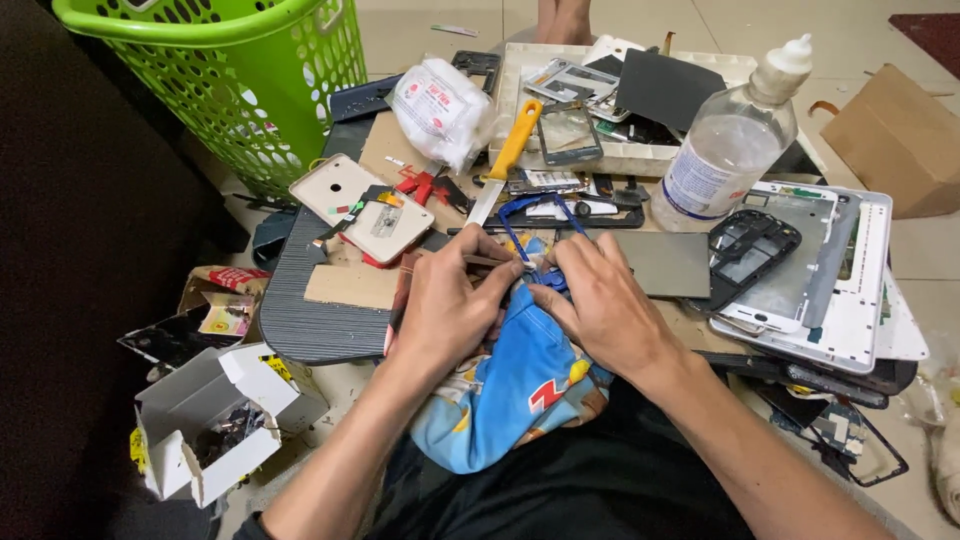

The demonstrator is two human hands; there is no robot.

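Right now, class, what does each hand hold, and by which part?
The left hand pinches thin tweezers along their shaft. The right hand presses on something small at its fingertips; what it is cannot be told.

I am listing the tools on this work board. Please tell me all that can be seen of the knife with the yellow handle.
The knife with the yellow handle lies flat on the brown cardboard sheet, slanted. Its handle looks like plastic and points up and right, with its end over the rim of the white tray. The pale metal blade points down and left, toward the left hand. The blade tip ends just above that hand; contact cannot be told. Neither hand holds it.
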